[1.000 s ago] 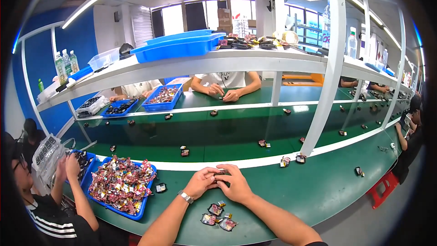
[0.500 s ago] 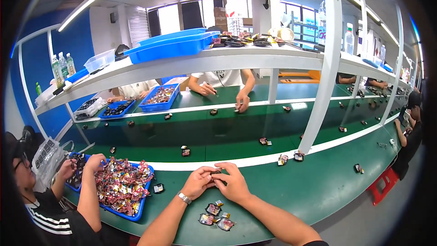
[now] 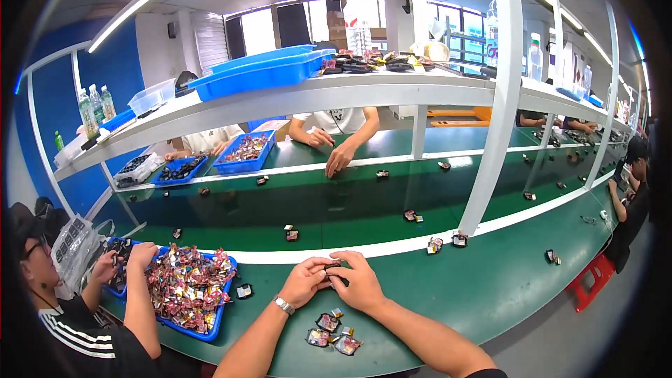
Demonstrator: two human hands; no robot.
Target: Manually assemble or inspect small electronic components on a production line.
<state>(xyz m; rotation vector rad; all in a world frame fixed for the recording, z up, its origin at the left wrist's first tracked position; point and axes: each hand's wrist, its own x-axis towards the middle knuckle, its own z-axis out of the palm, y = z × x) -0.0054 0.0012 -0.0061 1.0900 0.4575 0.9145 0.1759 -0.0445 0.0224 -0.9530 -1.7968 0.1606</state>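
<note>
Head camera shows the left hand (image 3: 304, 284) and the right hand (image 3: 358, 290) meeting, fingertips clamped on a small dark piece (image 3: 334, 266) between them; the fingers hide most of its shape. A metal-banded wristwatch (image 3: 283, 304) circles the left wrist. Just on the near side of the grip, three flat, rounded assemblies (image 3: 327, 322) lie close together on the smooth green tabletop (image 3: 434, 301), their black rims framing reddish and pale faces. Left of the grip sits one dark-rimmed unit (image 3: 243, 291); farther left, a shallow blue plastic tray (image 3: 220, 316) bears a jumbled, crinkly heap of parts (image 3: 185, 283), reddish, white and yellow. Past the grip, a white strip (image 3: 280, 256) borders a glossy, darker green belt (image 3: 364, 231)
</note>
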